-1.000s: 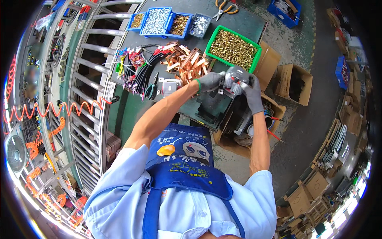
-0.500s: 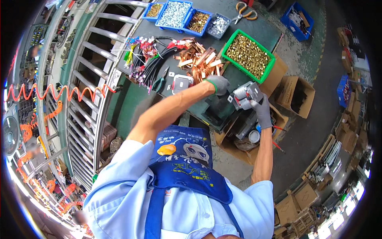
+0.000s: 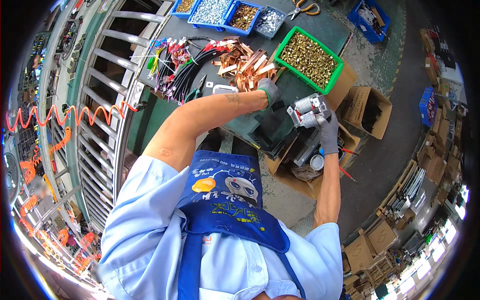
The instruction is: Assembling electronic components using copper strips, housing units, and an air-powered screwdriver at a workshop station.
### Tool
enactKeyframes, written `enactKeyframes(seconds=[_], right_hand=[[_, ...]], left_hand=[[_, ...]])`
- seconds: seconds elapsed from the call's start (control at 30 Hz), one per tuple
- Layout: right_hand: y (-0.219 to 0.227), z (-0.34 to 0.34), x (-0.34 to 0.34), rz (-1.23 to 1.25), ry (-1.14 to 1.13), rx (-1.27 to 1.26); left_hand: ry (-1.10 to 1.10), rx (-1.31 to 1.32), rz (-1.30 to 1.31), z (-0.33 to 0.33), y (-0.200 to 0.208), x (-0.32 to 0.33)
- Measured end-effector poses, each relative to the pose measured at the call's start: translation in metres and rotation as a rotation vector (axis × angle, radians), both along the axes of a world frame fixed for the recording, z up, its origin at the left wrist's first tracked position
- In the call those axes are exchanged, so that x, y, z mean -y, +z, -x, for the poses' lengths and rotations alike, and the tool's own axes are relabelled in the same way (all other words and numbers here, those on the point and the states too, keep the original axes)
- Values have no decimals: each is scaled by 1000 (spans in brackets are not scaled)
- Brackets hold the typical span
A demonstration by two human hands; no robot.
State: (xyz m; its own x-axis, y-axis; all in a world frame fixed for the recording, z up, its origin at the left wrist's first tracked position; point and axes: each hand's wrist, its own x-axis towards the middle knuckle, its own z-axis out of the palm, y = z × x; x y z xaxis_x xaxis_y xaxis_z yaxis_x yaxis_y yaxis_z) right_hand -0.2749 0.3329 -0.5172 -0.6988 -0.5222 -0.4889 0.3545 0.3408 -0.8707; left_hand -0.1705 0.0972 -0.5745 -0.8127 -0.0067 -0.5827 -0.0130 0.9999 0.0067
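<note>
My right hand [image 3: 328, 134], in a grey glove, grips a grey metal device [image 3: 309, 111] with two ribbed cylinders, holding it up off the right end of the bench. My left hand [image 3: 270, 93], gloved in grey with a green cuff, is at the near edge of a heap of copper strips [image 3: 252, 67]; its fingers are hidden from view. Just below the device, a black block-like object [image 3: 272, 131] rests at the bench edge. Left of my left hand, partly covered by my forearm, lies a grey rectangular part [image 3: 225, 89].
A green tray [image 3: 332, 82] of brass-coloured fasteners sits right of the copper. Blue bins [image 3: 209, 26] of small parts line the back, near orange-handled scissors [image 3: 306, 8]. Left are bundled black cables [image 3: 187, 75] and pliers [image 3: 196, 91]. An open carton [image 3: 315, 186] stands below the device.
My left hand has moved away from the device, left and back to the copper strips. The device in my right hand has turned slightly. The whole view has shifted a little.
</note>
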Motion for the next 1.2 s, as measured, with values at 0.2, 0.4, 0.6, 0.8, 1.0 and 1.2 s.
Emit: enactKeyframes(seconds=[0.2, 0.4, 0.6, 0.8, 1.0, 1.2], right_hand=[[14, -3, 1, -121, -12, -393], [-3, -8, -7, -95, -50, -362], [9, -13, -3, -111, -40, -417], [-9, -18, -1, -37, -145, -256], [-6, -4, -26, 2, -111, -481], [131, -74, 28, -117, -169, -494]], left_hand=[[58, 7, -14, 2, 17, 22], [215, -53, -78, -19, 6, 14], [178, 11, 2, -27, -45, -15], [224, -2, -58, -30, -24, 13], [438, -281, -430, -52, 51, 18], [891, -848, -698, -222, 126, 47]])
